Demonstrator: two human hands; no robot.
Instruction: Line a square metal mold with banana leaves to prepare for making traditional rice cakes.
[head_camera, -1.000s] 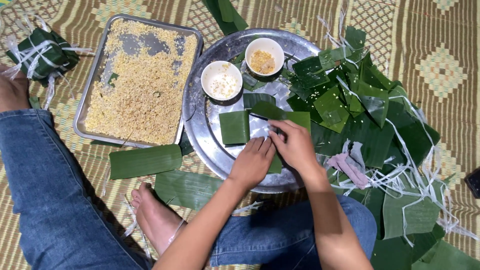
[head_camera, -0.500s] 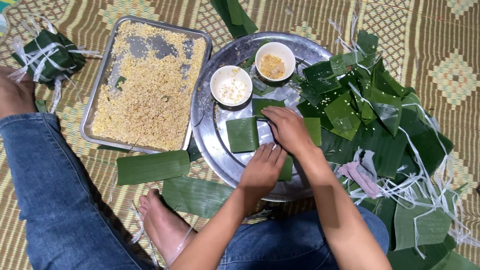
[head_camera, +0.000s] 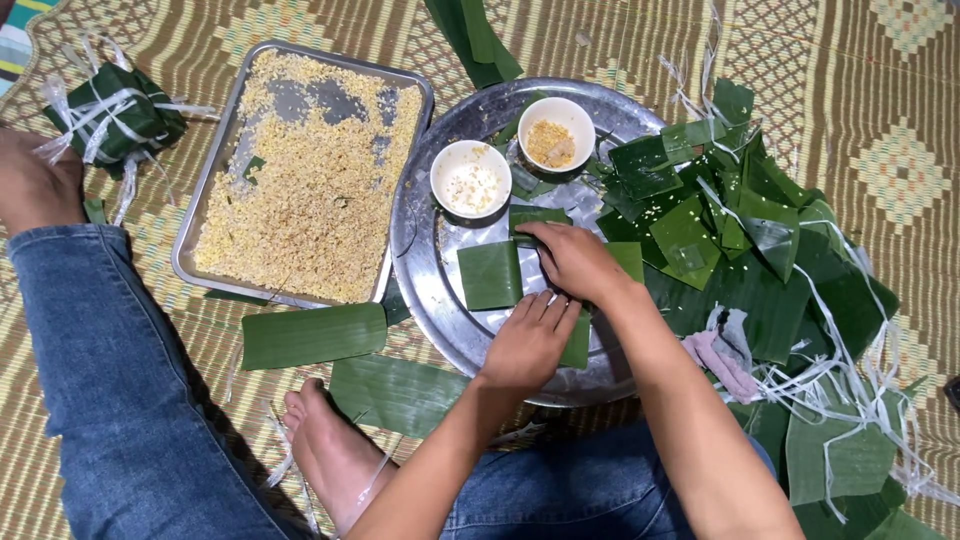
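fingers (head_camera: 548, 305) over tray (head_camera: 430, 290), woven mat (head_camera: 900, 90)

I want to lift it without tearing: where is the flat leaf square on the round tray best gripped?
Probably by its left edge, coming from the left. The leaf square lies flat on the round tray; bare metal shows there, while the right hand and left hand crowd its right and lower sides.

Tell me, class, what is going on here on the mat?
A person sits on a woven mat, both hands on green leaf pieces laid on a round metal tray. The left hand presses flat; the right hand grips a leaf edge. Two small bowls and a rice tray lie alongside.
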